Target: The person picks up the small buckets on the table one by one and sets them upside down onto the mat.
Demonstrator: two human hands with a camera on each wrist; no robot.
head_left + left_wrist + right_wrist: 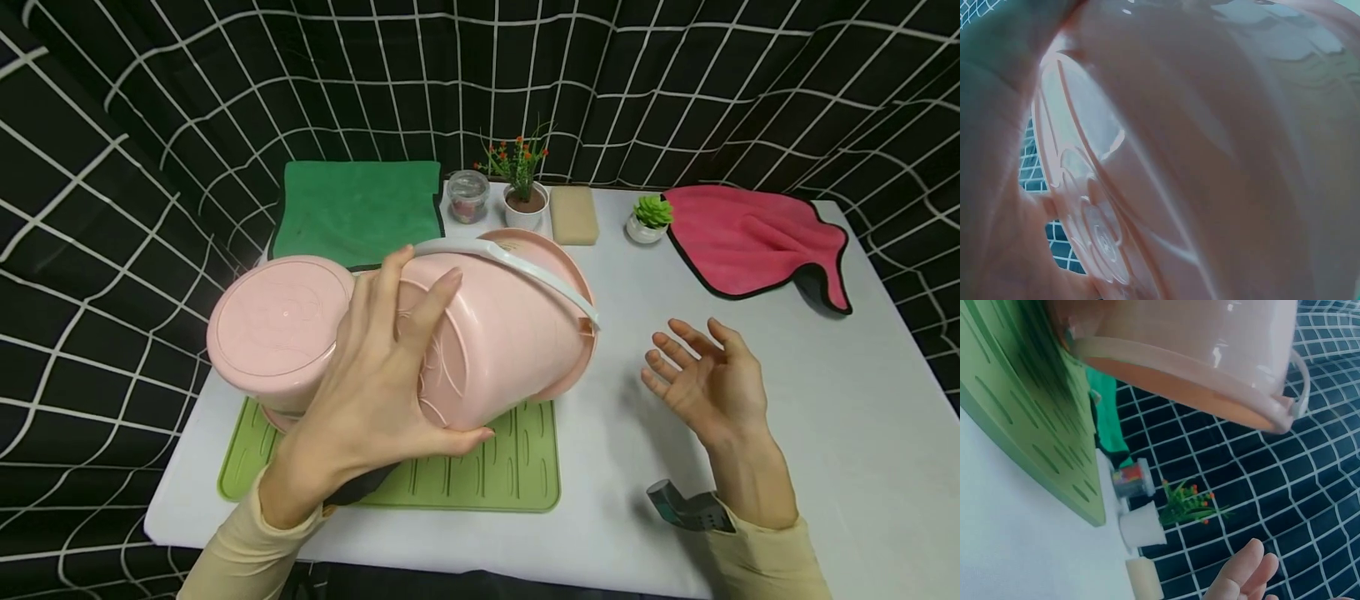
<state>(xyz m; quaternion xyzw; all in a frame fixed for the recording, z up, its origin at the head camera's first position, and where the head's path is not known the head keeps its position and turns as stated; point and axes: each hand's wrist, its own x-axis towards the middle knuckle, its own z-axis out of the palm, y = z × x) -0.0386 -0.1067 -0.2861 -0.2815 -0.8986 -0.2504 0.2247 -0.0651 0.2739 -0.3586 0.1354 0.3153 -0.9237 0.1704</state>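
Left hand (375,392): fingers spread and curled around the pink bucket (480,333), gripping it.
Right hand (708,383): open, empty, right of bucket.
Bucket: tipped sideways above green mat (480,475).

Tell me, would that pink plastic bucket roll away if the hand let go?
Probably. The pink plastic bucket lies tilted on its round side above the green ribbed mat, held only by the left hand. It looks stiff and fairly light. Its white handle might stop the rolling.
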